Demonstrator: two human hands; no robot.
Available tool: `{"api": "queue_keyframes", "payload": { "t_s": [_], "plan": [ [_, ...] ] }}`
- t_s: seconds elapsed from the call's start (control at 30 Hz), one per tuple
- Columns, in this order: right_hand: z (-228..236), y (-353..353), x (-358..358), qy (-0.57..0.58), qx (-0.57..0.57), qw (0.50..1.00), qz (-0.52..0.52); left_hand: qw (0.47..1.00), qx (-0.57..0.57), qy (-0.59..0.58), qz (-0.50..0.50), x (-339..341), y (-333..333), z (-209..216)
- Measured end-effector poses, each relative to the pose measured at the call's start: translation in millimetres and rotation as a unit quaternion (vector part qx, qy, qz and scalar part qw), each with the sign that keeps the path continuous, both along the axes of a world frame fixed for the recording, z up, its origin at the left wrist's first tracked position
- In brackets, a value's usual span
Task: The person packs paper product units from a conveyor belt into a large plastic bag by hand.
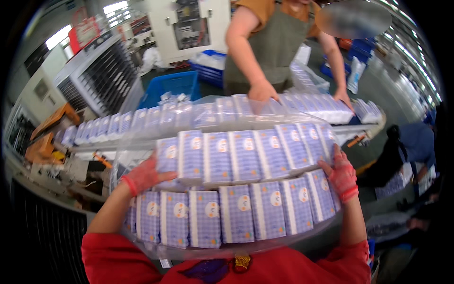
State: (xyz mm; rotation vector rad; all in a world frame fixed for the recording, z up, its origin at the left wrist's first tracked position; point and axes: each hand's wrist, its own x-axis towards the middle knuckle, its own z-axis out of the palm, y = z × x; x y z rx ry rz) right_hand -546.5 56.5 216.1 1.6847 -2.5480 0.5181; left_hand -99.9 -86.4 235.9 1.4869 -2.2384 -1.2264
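Your red-gloved left hand (pixel 150 174) and red-gloved right hand (pixel 340 174), thumbs out, clasp opposite ends of an upper row of purple-checked rectangular packs (pixel 243 154), beside a matching lower row (pixel 235 213) in clear plastic film (pixel 265 245).

Left hand (pixel 143 177) and right hand (pixel 340 174) held well apart; thumbs (pixel 165 176) point inward; forearms (pixel 110 207) angle upward.

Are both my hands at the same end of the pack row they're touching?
No, your left hand is at the left end of the pack row, and your right hand is at its right end.
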Motion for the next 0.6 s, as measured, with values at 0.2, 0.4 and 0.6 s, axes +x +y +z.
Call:
{"api": "queue_keyframes", "payload": {
  "t_s": [0.2,0.4,0.6],
  "plan": [
    [-9.6,-11.5,-10.0,0.0,0.018,0.993,0.116,0.972,-0.017,-0.232,-0.039,12.2,10.0,5.5],
    [18.6,3.4,-32.9,-0.138,-0.025,0.99,-0.021,0.983,-0.128,-0.031,-0.131,77.1,-4.5,64.8],
    [19.9,-37.6,-13.3,-0.177,0.034,0.967,-0.182,0.942,-0.245,-0.036,0.227,193.2,-175.4,-49.8]
  ]
}}
